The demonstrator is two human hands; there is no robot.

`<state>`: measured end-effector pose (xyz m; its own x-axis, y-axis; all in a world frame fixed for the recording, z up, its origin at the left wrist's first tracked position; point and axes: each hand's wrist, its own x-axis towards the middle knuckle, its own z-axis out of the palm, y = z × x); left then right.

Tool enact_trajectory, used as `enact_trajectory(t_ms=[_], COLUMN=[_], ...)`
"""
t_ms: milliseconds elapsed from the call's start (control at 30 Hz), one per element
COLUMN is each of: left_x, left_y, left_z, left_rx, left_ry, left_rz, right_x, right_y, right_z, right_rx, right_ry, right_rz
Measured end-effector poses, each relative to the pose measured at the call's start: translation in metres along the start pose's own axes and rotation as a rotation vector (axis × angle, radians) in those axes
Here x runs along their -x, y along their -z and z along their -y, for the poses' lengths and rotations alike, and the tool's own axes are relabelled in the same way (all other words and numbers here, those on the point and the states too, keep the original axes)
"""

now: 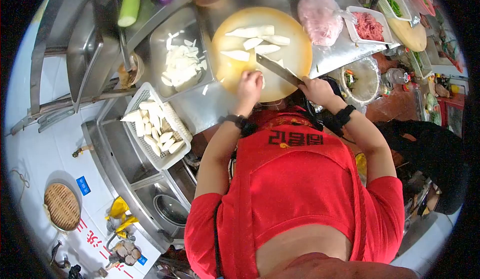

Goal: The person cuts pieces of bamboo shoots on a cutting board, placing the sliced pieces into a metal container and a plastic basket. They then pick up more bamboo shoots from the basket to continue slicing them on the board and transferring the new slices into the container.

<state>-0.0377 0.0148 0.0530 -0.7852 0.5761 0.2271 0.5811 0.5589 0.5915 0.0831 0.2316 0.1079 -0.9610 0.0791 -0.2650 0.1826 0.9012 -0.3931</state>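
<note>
My right hand point(320, 90) grips the handle of a kitchen knife point(278, 69), whose blade lies slanted over the round cutting board point(300, 29). My left hand point(249, 88) is on the near part of the board, fingers curled round a small piece of white vegetable point(263, 81), mostly hidden. Several long peeled white vegetable pieces point(251, 31), perhaps water bamboo shoots, lie on the far half of the board. Left of the board, a steel tray point(161, 29) holds cut white slices point(182, 65).
A white plastic basket point(183, 131) of peeled pieces stands at the sink edge point(125, 149). Beyond the board's right side are a pink plastic bag point(320, 19) and a tray of minced meat point(368, 26). A lined bin point(361, 81) stands below right. A green gourd point(129, 6) lies far left.
</note>
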Motion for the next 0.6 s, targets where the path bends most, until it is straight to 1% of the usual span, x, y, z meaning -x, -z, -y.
enact_trajectory(t_ms=[33,67,133,167,233,267,333,433,467,567,600], left_x=[0.000,0.002,0.005,0.007,0.009,0.011,0.014,0.015,0.016,0.017,0.014], left_y=[-0.002,-0.003,0.002,0.003,0.005,0.001,-0.004,0.000,0.000,-0.002,0.001], left_z=[-0.001,-0.002,-0.010,-0.012,-0.014,-0.010,-0.003,0.001,0.003,0.005,0.002], left_rx=[0.120,0.119,0.750,0.747,0.537,0.536,0.078,0.028,0.029,0.035,0.005], left_ry=[0.223,0.222,0.747,0.746,0.563,0.561,-0.025,-0.035,-0.034,-0.075,-0.144], left_rz=[-0.008,-0.006,0.186,0.187,0.197,0.199,-0.097,-0.056,-0.055,-0.091,-0.087], right_x=[0.001,0.003,0.005,0.005,0.004,0.003,0.003,0.004,0.006,0.006,0.006], right_y=[-0.001,-0.004,-0.009,-0.013,-0.015,-0.015,-0.013,-0.006,-0.003,-0.004,-0.005], right_z=[0.000,0.000,0.002,0.003,0.004,0.005,0.005,0.007,0.009,0.012,0.012], right_rx=[-0.001,0.004,0.006,0.009,0.013,0.017,0.022,0.069,0.067,0.062,0.058], right_ry=[-0.002,0.020,0.041,0.039,0.035,0.040,0.040,0.048,0.050,0.051,0.048], right_rz=[-0.001,0.016,0.033,0.030,0.024,0.028,0.030,0.035,0.009,-0.015,-0.018])
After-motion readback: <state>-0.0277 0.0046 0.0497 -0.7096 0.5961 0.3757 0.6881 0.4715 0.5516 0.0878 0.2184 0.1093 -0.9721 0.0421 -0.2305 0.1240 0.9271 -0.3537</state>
